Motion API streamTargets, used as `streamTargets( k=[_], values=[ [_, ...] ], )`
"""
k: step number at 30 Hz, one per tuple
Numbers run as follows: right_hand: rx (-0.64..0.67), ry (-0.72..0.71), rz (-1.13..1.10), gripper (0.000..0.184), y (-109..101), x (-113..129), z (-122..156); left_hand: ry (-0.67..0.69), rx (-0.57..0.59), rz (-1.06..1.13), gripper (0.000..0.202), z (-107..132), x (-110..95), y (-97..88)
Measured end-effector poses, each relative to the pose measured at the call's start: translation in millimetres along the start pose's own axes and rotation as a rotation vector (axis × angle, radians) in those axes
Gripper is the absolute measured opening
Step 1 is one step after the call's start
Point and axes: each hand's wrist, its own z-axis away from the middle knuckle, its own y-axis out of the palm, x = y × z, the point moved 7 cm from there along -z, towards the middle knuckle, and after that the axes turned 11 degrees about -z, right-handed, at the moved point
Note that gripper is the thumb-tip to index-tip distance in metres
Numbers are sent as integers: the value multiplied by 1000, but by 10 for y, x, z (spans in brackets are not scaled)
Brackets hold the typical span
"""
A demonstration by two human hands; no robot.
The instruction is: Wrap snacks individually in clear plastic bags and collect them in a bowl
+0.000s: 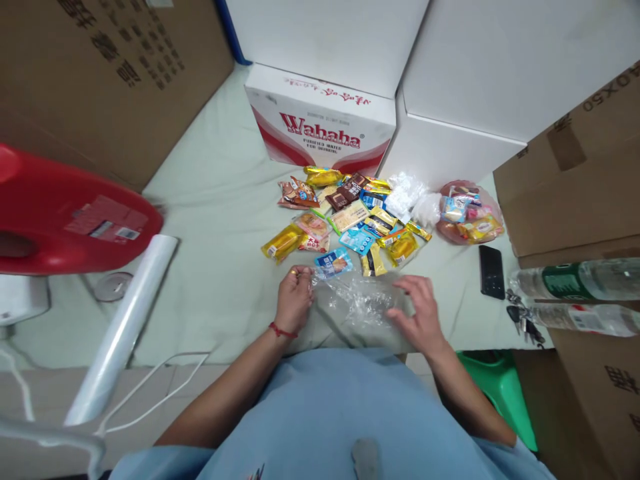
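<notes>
My left hand (294, 297), with a red string round the wrist, pinches the left edge of a clear plastic bag (356, 308) lying crumpled on the pale green surface. My right hand (419, 313) rests on the bag's right side with its fingers curled over the film. Just beyond the bag lies a pile of small snack packets (350, 223) in yellow, blue, brown and orange wrappers; the nearest blue packet (333, 263) lies right by my left fingers.
A Wahaha carton (320, 127) and white boxes (465, 87) stand behind the pile. A filled pink bag (470, 213), a black phone (491, 271), keys (523, 321) and two water bottles (575, 297) are at right. A plastic roll (125, 327) and red container (70, 223) lie left.
</notes>
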Motion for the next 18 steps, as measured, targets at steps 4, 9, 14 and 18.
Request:
streamTargets(
  k=[4,9,14,18],
  values=[
    [154,-88,150,66,540,183,185,1,-22,17,31,18,-7,-2],
    [155,-163,114,75,755,269,236,14,-61,32,29,34,-17,-36],
    [230,-200,173,66,968,298,326,45,-77,38,31,22,-49,-30],
    [82,-140,81,21,794,185,251,57,-11,-7,33,-49,-103,-48]
  ],
)
